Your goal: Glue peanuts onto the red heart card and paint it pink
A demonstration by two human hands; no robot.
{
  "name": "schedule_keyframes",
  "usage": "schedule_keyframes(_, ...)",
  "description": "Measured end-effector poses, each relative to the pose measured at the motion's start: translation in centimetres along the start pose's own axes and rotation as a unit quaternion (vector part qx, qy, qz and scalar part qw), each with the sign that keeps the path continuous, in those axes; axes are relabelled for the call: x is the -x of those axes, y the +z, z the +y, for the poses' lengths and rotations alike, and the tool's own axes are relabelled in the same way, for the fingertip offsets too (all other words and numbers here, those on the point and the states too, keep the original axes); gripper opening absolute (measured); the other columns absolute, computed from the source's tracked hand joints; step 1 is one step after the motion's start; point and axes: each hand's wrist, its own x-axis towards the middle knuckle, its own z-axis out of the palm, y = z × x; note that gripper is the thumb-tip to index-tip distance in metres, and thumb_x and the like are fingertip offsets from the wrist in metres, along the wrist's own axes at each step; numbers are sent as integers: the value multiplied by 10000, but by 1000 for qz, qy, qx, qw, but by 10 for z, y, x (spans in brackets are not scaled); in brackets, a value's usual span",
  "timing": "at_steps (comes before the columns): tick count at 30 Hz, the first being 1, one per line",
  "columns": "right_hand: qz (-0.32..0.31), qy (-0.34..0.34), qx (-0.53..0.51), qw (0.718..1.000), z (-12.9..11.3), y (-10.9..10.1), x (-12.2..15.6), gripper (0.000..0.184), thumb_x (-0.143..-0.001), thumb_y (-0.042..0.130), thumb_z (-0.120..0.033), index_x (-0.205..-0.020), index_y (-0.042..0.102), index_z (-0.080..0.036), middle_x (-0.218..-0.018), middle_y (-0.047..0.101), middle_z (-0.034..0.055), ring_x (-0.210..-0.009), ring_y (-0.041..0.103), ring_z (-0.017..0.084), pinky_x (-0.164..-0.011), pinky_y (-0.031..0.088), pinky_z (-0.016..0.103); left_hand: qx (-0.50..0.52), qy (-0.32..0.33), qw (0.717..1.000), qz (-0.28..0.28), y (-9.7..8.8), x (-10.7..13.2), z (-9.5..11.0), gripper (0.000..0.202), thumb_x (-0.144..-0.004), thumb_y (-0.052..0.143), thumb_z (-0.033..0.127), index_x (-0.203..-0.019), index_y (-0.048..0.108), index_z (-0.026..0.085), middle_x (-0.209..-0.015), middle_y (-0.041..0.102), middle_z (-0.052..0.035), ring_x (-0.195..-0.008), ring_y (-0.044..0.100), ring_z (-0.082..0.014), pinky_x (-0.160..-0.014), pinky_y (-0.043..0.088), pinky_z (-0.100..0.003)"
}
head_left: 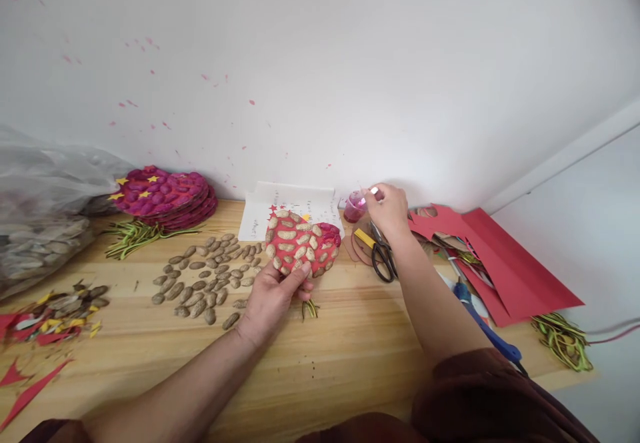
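My left hand grips the lower edge of a red heart-shaped piece covered with peanut shells, holding it tilted just above the wooden table. My right hand reaches to the back of the table, its fingers pinched on a thin stick or brush at a small pink cup by the wall. Loose peanut shells lie spread on the table left of the heart piece. Black-handled scissors rest just under my right wrist.
A stack of finished pink-painted pieces with yellow stars stands at the back left. A plastic bag of shells sits at far left. Red paper sheets, green strips, a blue tool and a written paper lie around.
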Motion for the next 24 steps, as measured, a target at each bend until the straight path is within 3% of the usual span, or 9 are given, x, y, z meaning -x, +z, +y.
schedule_keyframes(4, -24, 15, 20, 999, -1, 9, -1, 273, -853, 658, -412, -669, 666, -211, -728, 674, 82, -787, 530, 255, -753, 370, 380, -4, -7, 1000, -1, 0, -1, -1, 428, -629, 934, 409, -810, 660, 135, -697, 682, 0, -536, 618, -110, -474, 534, -202)
schedule_keyframes(9, -2, 13, 14, 1000, -1, 1, -1, 276, -900, 596, -443, -796, 707, -213, -814, 713, 83, -832, 559, 265, -778, 389, 387, -1, -9, 1000, 0, 1, 0, 1, 446, -621, 936, 427, -816, 666, 129, -695, 683, -3, -535, 620, -111, -481, 538, -209)
schedule_keyframes(24, 24, 15, -17, 999, 2, -5, 8, 250, -868, 611, -454, -792, 689, -228, -707, 675, 43, -781, 581, 256, -768, 403, 387, 15, 3, 1000, -6, 2, 0, 2, 440, -606, 938, 411, -831, 673, 141, -725, 711, -13, -530, 637, -119, -460, 522, -207)
